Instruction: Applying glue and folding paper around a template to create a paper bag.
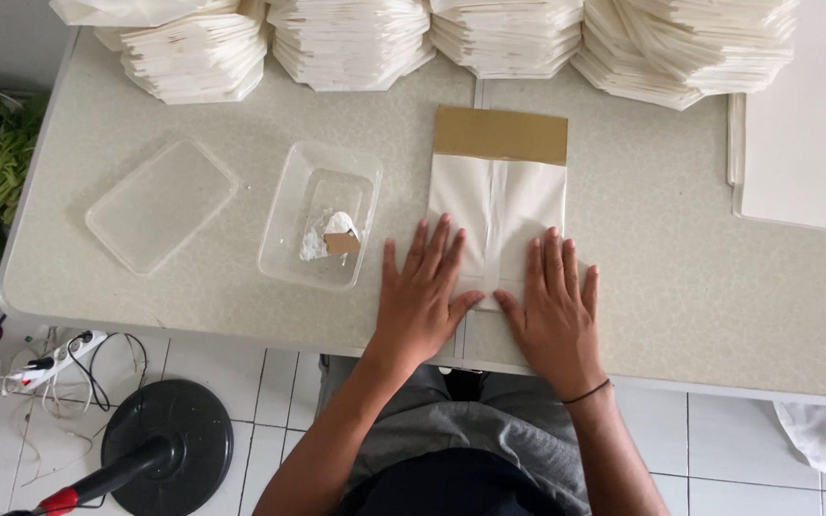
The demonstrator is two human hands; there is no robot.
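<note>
White paper bag [499,205] with a brown band across its top edge, lying flat on the speckled desk [662,277], near the front edge, long side running away from the body. Pressed at its lower end by both hands, palms down. Left hand [423,296] flat on the bag's lower left corner, fingers [432,250] spread and straight, gripping nothing, thumb angled inward toward the centre fold. Right hand [554,311] flat on the lower right corner, fingers likewise splayed and open, thumb pointing toward the left thumb, the two thumb tips close but apart. Thin dark band around the right wrist. Both forearms reaching up from the lap, elbows out.

Just left of the bag, a clear plastic container [319,225] holding a dab of white paste and a small brown card scrap. Further left, its clear lid [160,205] lying flat. Along the desk's back edge, stacks of folded white bags [356,43]. At the right, a pile of large white sheets [810,124]. On the tiled floor below, a black fan base [164,444] and a power strip [54,358].
</note>
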